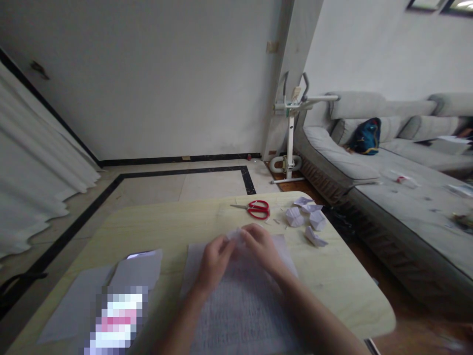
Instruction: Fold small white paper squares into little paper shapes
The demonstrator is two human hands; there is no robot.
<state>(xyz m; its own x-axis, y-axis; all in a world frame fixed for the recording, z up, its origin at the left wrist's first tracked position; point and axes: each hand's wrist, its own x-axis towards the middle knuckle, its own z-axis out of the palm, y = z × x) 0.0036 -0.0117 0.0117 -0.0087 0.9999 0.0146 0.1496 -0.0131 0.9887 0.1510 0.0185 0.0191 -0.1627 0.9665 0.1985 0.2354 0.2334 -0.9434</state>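
A large printed paper sheet [240, 301] lies on the pale wooden table [177, 222] in front of me. My left hand [215, 257] and my right hand [260, 244] meet at the sheet's far edge, fingers curled and pinching a small crumpled bit of white paper [236, 235] between them. Red-handled scissors [257, 209] lie just beyond my hands. To the right of them sit several folded white paper shapes [306, 219].
More loose sheets [138, 268] and a pixelated patch lie at the table's left front. A grey sofa [399, 187] with a blue bag [366, 136] stands to the right, and a white exercise machine [290, 143] stands behind the table. White curtains hang at the far left.
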